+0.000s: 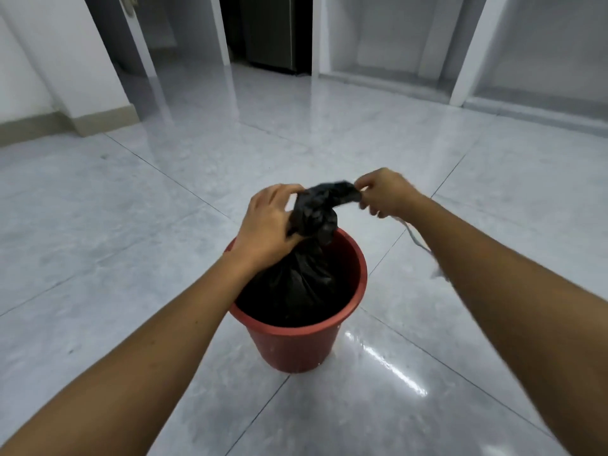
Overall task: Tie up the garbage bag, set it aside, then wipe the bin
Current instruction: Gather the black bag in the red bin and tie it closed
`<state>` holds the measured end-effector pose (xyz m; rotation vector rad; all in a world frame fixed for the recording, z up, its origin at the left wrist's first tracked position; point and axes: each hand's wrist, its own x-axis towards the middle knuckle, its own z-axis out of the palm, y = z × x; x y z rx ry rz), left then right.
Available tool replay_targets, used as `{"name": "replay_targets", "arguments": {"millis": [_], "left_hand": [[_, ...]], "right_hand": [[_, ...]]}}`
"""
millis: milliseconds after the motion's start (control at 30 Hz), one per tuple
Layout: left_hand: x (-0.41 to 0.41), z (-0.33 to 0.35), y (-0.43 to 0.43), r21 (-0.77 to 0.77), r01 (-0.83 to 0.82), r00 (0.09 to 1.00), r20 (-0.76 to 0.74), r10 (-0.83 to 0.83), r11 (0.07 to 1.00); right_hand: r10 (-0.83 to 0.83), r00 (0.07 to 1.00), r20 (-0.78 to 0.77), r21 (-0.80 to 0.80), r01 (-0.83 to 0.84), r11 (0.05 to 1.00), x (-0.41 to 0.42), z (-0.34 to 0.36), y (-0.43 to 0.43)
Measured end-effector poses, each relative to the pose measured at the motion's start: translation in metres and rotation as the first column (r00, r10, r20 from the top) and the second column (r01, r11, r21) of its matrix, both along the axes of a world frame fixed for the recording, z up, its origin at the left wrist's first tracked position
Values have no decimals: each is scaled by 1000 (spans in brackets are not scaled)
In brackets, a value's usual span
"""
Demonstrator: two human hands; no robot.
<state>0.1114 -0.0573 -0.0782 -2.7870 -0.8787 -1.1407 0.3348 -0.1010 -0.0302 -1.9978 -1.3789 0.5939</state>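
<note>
Gripping neck of black garbage bag (316, 212) with your left hand (266, 222), fingers curled round gathered plastic. Your right hand (385, 192) pinches bag's free end between thumb and fingertips, stretched sideways. Bag body sits inside red bin (296, 343), upright on grey tile floor (131, 225).

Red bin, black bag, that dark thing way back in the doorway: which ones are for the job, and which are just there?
For the job:
- black garbage bag, gripped by the left hand and pinched at its top by the right hand
- red bin, with the bag in it

Just there:
- dark appliance in the far doorway
- shiny tiled floor
</note>
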Motion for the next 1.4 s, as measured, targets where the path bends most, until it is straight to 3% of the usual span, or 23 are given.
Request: {"name": "replay_targets", "arguments": {"millis": [133,200,300,400,500,700,800,900,967,1133,1267,1400], "left_hand": [[-6,-4,-2,133,9,998,-62,0,991],[-10,-6,1,123,-36,983,-176,58,992],[-9,-6,1,-81,-181,936,-322,146,980],[-1,-4,0,-300,-328,932,-256,256,896],[2,-4,1,-366,-400,916,-136,377,840],[-1,-6,2,-541,-480,867,-175,466,691],[-2,3,6,-738,-386,903,-180,390,554],[-11,12,10,-980,-53,943,14,333,192],[-20,15,11,-997,-30,952,-6,305,72],[-25,19,9,-995,-99,964,-96,250,0],[-25,21,6,-982,108,972,72,222,-154],[-18,13,0,-961,225,943,173,285,-161]], "right_hand": [[124,986,-112,-207,-145,968,-46,-1,4],[165,977,-137,-207,-191,959,-59,-18,1],[185,926,-328,-123,-236,964,-59,-31,-2],[218,902,-372,-186,-303,935,-49,-28,-2],[210,919,-335,-200,-287,937,-42,-26,-3],[210,836,-506,-224,-363,904,-49,-31,-7],[172,819,-548,-212,-335,918,-61,-30,-2],[144,803,-579,-186,-301,935,-68,-26,2],[140,794,-592,-180,-299,937,-71,-26,2],[91,770,-632,-210,-283,936,-76,-25,1],[35,742,-669,-253,-272,928,-69,-23,1],[-48,734,-677,-290,-207,934,-65,-26,-2]]}}
